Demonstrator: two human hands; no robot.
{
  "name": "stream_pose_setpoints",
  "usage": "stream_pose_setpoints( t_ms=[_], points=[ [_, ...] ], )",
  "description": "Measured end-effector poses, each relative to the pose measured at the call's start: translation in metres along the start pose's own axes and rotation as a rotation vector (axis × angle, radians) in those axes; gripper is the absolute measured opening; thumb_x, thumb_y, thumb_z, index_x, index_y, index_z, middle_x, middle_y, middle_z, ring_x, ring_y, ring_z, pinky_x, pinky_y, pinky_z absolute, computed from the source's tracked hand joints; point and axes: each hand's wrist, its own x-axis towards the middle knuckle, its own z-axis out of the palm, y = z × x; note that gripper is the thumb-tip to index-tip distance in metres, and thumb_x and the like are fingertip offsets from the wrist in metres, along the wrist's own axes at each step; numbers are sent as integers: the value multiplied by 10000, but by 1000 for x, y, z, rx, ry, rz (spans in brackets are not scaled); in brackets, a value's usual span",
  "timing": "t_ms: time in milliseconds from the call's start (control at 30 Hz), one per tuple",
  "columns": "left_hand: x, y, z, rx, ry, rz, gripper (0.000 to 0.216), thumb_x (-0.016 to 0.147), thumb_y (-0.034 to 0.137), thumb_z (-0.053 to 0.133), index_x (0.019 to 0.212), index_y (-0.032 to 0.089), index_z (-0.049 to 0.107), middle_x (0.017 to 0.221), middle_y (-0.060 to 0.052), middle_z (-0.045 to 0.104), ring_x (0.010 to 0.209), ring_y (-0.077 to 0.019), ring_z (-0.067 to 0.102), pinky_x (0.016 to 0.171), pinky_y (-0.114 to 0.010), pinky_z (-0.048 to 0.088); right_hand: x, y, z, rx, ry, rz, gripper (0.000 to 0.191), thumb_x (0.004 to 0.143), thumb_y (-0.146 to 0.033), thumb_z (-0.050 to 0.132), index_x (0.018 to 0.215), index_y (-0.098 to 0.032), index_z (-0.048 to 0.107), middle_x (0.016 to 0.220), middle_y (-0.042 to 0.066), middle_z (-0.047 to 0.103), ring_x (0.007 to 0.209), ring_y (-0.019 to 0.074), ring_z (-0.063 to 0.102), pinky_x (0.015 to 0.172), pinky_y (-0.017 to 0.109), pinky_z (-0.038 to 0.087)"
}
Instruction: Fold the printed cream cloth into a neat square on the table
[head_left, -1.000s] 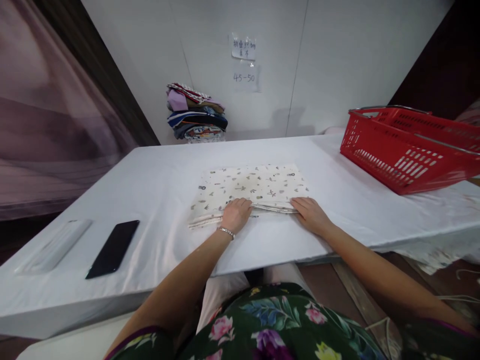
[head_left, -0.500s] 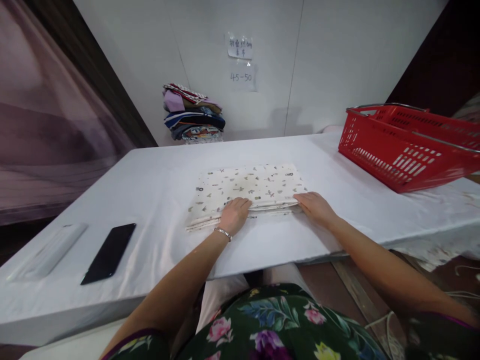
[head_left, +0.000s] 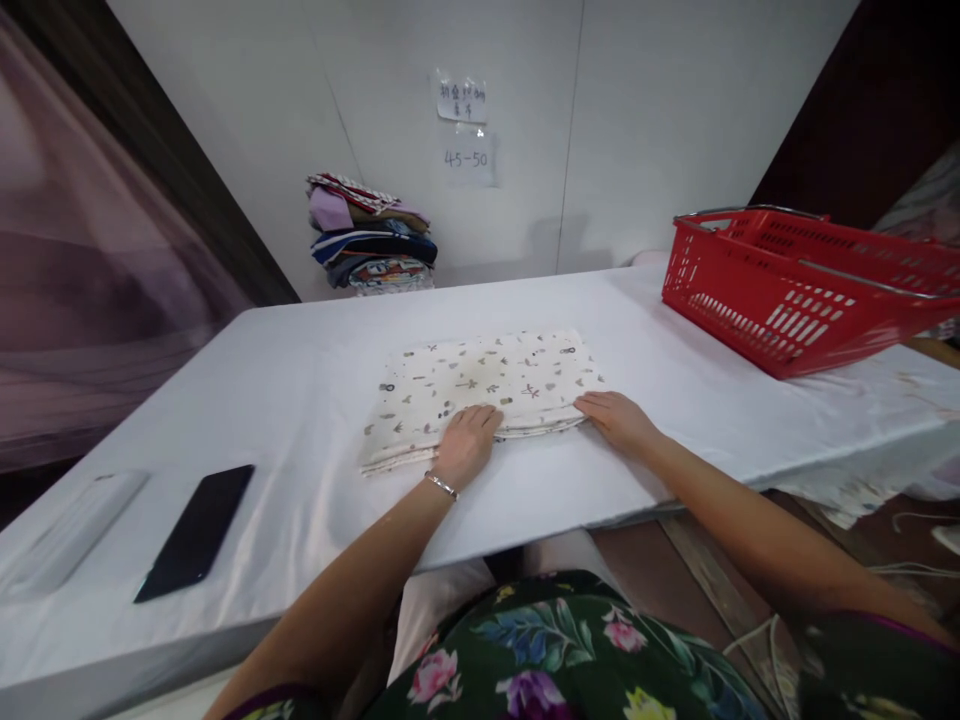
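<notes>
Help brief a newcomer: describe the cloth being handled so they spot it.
On the white table, between black phone and red basket, lies a folded cloth. Left hand and right hand rest on its near edge; it alone is cream with tiny motifs.

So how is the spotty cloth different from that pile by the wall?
The printed cloth lies low and flat in a few layers; the stack is many pieces piled high. The printed cloth has tiny motifs on cream; the stack mixes blue, purple and red. The left hand and right hand touch the printed cloth; nothing touches the stack. Both are folded fabric.
</notes>
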Motion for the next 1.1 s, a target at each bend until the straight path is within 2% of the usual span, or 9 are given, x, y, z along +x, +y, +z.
stream_pose_setpoints(
  t_ms=[100,200,300,400,500,633,867,1100],
  points=[
    [9,6,0,-32,-14,0,421,758,82,493,1152,226,508,1146,-78,569,1051,-225,485,852,-381,401,5,0,-1,35,24,84,349,870,-195,402,1179,-248,556,1163,32,612,1028,207,577,840,368,466],
    [17,11,1,-27,2,-11,403,764,92,494,1148,212,506,1146,-82,566,1039,-229,488,845,-379,402,8,1,-1,9,-1,162,363,857,-210,416,1198,-251,534,1131,25,632,967,217,605,772,350,487],
    [21,16,5,-14,69,-10,325,791,72,439,1073,197,541,1132,-87,565,1027,-218,491,846,-367,401,10,0,-1,-6,-31,263,363,849,-223,424,1201,-232,510,1015,36,676,859,220,637,682,322,486],
    [22,19,13,-24,120,96,288,811,43,388,974,187,576,1159,-93,553,1078,-204,475,884,-368,389,12,-3,-3,24,-33,322,304,844,-224,431,1133,-225,525,932,22,690,791,206,644,642,293,469],
    [23,20,19,-40,118,220,273,832,62,387,941,199,596,1250,-79,511,1177,-205,418,954,-405,348,15,-6,-5,58,0,312,280,833,-200,439,1093,-237,535,1042,7,663,814,192,639,657,284,465],
    [29,24,19,-28,26,331,258,851,102,394,888,204,627,1337,-50,450,1273,-214,324,1031,-452,271,17,-5,-5,70,24,253,247,853,-181,395,1015,-252,567,1217,-13,575,909,190,622,696,299,471],
    [41,35,18,9,10,240,216,858,237,446,905,201,654,1372,-62,408,1296,-243,295,1057,-497,237,13,-4,3,44,33,172,218,866,-173,400,958,-242,585,1162,-2,611,948,184,604,701,294,463],
    [50,37,23,5,-23,207,246,865,215,428,766,194,652,1340,-38,452,1295,-233,299,1042,-500,251,13,-7,-1,62,12,169,180,840,-145,428,919,-228,568,1099,1,634,891,173,605,684,280,439]
  ],
)
